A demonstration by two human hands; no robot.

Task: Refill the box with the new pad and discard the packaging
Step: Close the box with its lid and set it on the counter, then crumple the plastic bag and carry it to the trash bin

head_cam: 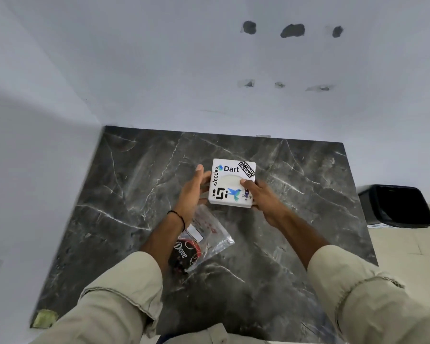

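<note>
A white square box point(231, 182) covered with stickers ("Dart", "code", a blue bird) is held just above the dark marble table point(296, 232). My right hand point(261, 197) grips its right side, thumb on the lid near the oval opening. My left hand point(193, 192) is at the box's left side, fingers spread and touching its edge. A clear plastic packaging bag point(209, 234) with red print and a white label lies on the table below my left wrist. A dark round "Dove" item point(184, 254) lies in or on the bag's near end.
A black bin point(395, 207) stands on the tiled floor to the right of the table. White walls close in the table at the back and left. A greenish scrap point(44, 318) sits at the table's near left corner.
</note>
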